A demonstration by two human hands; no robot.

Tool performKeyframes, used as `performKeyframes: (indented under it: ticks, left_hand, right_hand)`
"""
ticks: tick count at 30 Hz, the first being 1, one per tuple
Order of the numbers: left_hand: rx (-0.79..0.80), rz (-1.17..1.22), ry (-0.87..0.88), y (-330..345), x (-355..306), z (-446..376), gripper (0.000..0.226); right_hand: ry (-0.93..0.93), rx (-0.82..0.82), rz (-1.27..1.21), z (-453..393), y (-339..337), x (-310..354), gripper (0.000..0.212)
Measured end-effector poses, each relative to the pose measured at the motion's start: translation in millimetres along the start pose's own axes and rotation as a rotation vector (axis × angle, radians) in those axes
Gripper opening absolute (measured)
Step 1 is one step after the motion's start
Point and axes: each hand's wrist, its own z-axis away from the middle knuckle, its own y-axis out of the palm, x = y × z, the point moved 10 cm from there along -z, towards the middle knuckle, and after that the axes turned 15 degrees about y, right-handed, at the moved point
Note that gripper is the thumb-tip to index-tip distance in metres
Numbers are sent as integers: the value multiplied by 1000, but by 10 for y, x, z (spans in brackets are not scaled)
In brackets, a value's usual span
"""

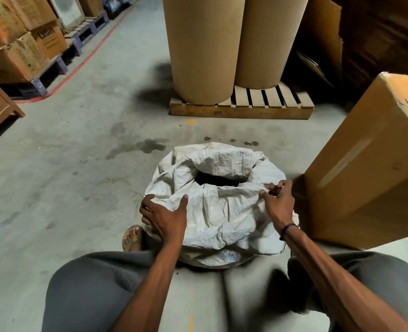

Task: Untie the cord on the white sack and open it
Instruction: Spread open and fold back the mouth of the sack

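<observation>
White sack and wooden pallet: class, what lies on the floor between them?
In the head view, only bare concrete floor with dark stains separates the white sack from the wooden pallet.

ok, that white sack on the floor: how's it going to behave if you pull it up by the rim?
Probably floppy: the white sack is creased woven fabric, its rim folds where the right hand pinches it. Likely heavy: the base bulges. The rim would lift first.

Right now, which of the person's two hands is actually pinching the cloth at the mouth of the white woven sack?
The right hand, with the dark wristband: its fingertips pinch the rim of the white woven sack. The left hand only rests spread on the sack's side.
</observation>
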Motion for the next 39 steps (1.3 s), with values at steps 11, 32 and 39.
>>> performKeyframes:
  ticks: [11,32,39]
  left_hand:
    - [-80,299,-449,390,681,71,113]
    - [102,871,-252,855,134,-214,70]
    - [20,721,-342,734,286,-431,57]
  right_hand:
    - [124,210,-295,-179,371,-115,44]
    - [-240,-52,93,-35,490,310,66]
    - [-255,-19,127,-73,482,349,45]
